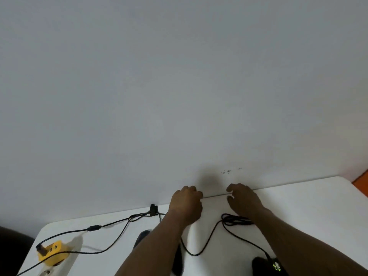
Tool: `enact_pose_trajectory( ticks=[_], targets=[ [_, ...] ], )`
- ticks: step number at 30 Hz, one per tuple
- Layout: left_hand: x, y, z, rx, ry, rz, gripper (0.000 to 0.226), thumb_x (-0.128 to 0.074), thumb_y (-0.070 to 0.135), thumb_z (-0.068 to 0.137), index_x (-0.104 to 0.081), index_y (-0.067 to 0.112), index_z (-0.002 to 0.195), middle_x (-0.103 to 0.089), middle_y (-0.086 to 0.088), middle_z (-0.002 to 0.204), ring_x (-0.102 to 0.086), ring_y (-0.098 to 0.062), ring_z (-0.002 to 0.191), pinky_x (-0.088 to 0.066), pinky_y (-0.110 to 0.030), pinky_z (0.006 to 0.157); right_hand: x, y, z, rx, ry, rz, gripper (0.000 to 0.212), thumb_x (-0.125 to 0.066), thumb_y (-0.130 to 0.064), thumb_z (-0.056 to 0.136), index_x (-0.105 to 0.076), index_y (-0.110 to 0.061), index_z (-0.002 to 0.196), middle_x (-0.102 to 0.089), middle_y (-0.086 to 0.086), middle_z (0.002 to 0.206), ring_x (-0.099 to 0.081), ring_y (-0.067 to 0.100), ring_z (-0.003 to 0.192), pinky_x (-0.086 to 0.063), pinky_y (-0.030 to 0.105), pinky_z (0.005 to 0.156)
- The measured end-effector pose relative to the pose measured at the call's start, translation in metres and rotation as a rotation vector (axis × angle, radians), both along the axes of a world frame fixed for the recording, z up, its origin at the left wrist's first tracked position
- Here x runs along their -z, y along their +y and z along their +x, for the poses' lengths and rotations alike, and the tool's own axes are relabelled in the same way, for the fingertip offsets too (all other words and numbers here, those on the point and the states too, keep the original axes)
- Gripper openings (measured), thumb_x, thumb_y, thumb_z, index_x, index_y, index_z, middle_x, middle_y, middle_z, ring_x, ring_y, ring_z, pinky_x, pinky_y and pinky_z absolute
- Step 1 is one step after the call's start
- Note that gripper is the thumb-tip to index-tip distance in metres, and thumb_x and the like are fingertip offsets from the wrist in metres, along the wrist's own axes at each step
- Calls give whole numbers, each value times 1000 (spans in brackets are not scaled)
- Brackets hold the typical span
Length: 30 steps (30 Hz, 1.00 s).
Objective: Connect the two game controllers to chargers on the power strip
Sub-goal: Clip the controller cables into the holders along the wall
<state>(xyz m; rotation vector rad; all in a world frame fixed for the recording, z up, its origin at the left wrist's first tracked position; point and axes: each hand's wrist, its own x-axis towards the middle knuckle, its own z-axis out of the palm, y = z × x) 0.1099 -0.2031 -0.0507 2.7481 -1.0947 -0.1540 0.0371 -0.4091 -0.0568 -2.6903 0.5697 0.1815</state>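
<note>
My left hand rests near the table's far edge with its fingers curled and nothing visible in it. My right hand hovers beside it, fingers loosely spread and empty. A black controller lies mostly hidden under my left forearm. A second black controller with a lit green logo sits at the bottom right, a black cable running from it. At the left, a yellow charger is plugged into the white power strip, with a black cable plugged into it.
The white table stands against a plain white wall. A bundled coil of black cable lies under my right wrist. A small black clip-like piece sits at the table's far edge. An orange object shows at the right.
</note>
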Motion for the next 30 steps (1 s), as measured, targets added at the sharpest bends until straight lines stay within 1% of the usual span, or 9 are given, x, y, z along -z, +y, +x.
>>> enact_pose_trajectory(
  ticks=[4,7,10,13,16,19,23,28,30],
  targets=[
    [6,-54,-18,-12,105,-14,39,-52,31,95,-59,25,133,-58,1,133,-52,-23,123,-49,-37,96,4,-65,-17,111,-13,50,27,-54,-25,90,-65,-23,115,-64,3,118,-60,25,110,-49,34,96],
    [12,-86,-27,-60,182,-22,43,-52,31,93,-57,26,136,-55,1,137,-50,-24,126,-48,-38,99,17,-99,-23,157,-32,108,26,-54,-20,92,-67,-20,115,-63,6,124,-59,26,115,-48,33,96],
    [20,-114,-37,-102,243,-43,45,-53,32,92,-56,26,137,-54,1,139,-49,-23,129,-50,-39,100,33,-123,-25,136,-29,133,31,-52,-17,95,-65,-20,123,-59,6,134,-55,24,124,-41,29,104],
    [28,-135,-45,-135,291,-60,45,-53,30,92,-56,28,138,-52,2,143,-48,-22,131,-49,-39,102,45,-133,-25,78,-30,126,35,-49,-15,96,-64,-21,127,-58,6,135,-54,22,126,-36,24,105],
    [32,-155,-51,-178,324,-57,44,-53,30,92,-56,29,136,-51,4,144,-49,-22,132,-49,-38,102,50,-138,-19,61,-17,163,37,-48,-15,94,-66,-25,125,-61,5,131,-56,24,123,-40,27,104],
    [33,-166,-52,-178,325,-27,39,-52,26,89,-59,27,127,-55,1,136,-53,-26,125,-52,-38,96,53,-137,-13,42,-34,187,30,-55,-21,92,-70,-24,117,-63,4,125,-59,24,118,-44,28,100],
    [35,-169,-49,-188,310,16,45,-55,23,86,-59,26,130,-54,2,142,-51,-27,127,-48,-35,101,59,-133,-8,74,-96,215,20,-66,-22,85,-74,-22,103,-67,2,114,-64,22,106,-49,29,92],
    [36,-166,-49,-219,332,16,40,-54,18,82,-64,23,120,-56,1,142,-54,-26,128,-46,-33,102,61,-127,-2,201,-88,210,12,-62,-26,86,-74,-24,88,-69,0,106,-62,26,106,-52,34,87],
    [37,-165,-50,-239,345,14,41,-55,18,83,-64,23,123,-56,0,142,-54,-25,128,-46,-33,103,61,-123,0,274,-93,202,14,-61,-24,88,-74,-26,88,-70,-1,105,-62,27,106,-53,37,88]
  ],
)
